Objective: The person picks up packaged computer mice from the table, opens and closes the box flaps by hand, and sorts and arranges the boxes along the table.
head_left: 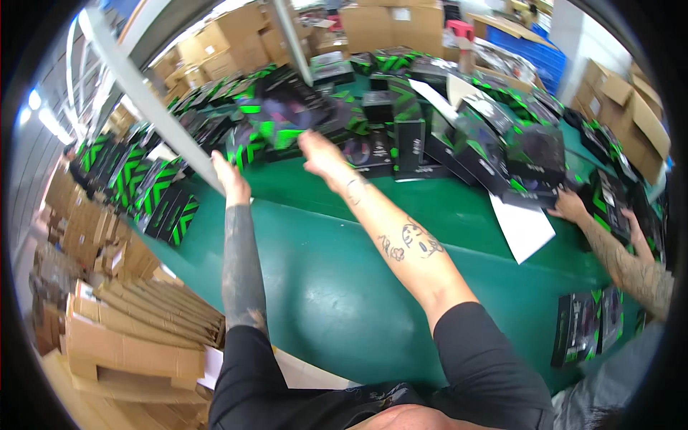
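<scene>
My left hand [231, 179] is raised over the green table, fingers stretched out, with nothing in it. My right hand [322, 156] reaches forward to its right, fingers extended and apart. Just beyond its fingertips is a black box with a dark printed front [290, 107], tilted and smeared by motion; it looks apart from the hand, though contact is hard to judge. Near the left fingertips, a box with green chevrons [246, 145] stands at the edge of the pile. To the right of my right hand lies another black box [369, 154] with a picture on its front.
Black-and-green boxes [408, 140] heap along the back of the green table [322, 287]. A white post [154, 107] rises at the left. A white sheet [522, 226] lies at right, near a co-worker's hand [570, 206]. Flattened cartons [136, 337] stack at lower left.
</scene>
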`<action>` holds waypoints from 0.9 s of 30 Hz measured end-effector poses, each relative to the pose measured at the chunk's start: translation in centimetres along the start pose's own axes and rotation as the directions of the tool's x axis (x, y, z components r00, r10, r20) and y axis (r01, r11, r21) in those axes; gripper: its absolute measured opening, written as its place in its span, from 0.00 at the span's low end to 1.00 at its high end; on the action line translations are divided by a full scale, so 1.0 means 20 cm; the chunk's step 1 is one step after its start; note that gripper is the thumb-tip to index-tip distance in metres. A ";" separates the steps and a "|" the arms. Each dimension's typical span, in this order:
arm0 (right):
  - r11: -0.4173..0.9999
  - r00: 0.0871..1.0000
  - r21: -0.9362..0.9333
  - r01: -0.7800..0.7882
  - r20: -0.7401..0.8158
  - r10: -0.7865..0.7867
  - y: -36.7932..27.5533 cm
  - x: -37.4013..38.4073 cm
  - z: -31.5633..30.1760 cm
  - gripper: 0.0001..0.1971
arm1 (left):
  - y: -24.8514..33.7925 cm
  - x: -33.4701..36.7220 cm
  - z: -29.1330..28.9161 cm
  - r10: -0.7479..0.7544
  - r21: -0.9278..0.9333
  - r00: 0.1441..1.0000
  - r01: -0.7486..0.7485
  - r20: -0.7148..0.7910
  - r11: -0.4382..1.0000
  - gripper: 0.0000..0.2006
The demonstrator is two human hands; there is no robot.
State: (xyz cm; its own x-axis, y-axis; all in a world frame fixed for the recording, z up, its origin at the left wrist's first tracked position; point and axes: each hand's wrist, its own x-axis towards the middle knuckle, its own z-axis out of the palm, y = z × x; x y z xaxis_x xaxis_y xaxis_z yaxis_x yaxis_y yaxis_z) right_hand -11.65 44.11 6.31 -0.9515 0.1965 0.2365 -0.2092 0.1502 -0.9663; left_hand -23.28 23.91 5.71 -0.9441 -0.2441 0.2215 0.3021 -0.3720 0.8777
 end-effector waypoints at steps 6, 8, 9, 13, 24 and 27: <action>0.879 0.946 -0.419 0.229 0.308 -0.100 -0.15 -0.85 -0.09 0.29 | -0.08 -0.23 -0.28 -0.181 0.317 0.957 0.104 0.227 0.943 0.41; 0.826 0.983 -0.541 0.160 0.166 -0.081 -0.04 -1.06 -0.34 0.28 | -0.15 -0.31 -0.19 -0.199 0.379 0.897 0.038 0.395 0.925 0.40; 0.817 0.998 -0.576 0.040 0.055 -0.011 -0.01 -1.15 -0.47 0.26 | -0.19 -0.34 -0.15 -0.188 0.418 0.863 -0.030 0.469 0.908 0.39; 0.804 0.902 -0.526 -0.277 -0.430 0.029 0.02 -1.40 -0.80 0.21 | -0.35 -0.42 0.02 -0.020 0.593 0.833 -0.377 0.553 0.711 0.37; 0.551 0.884 -0.799 -0.242 -0.416 -0.214 0.13 -1.59 -0.89 0.19 | -0.41 0.34 0.10 0.229 0.570 0.625 -0.777 0.746 0.265 0.12; 0.591 0.886 -0.779 -0.207 -0.406 -0.224 0.20 -1.55 -0.91 0.16 | -0.65 0.56 -0.27 -0.069 0.368 0.369 -0.853 0.927 0.371 0.23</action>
State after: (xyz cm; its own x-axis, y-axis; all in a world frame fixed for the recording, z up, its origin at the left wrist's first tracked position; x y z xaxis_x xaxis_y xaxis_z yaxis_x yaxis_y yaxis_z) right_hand 21.18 56.21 -2.97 -0.7045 0.5338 0.4677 0.2492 0.8031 -0.5412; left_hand -37.00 21.24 -5.47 -0.4919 0.7656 0.4146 0.8687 0.3996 0.2929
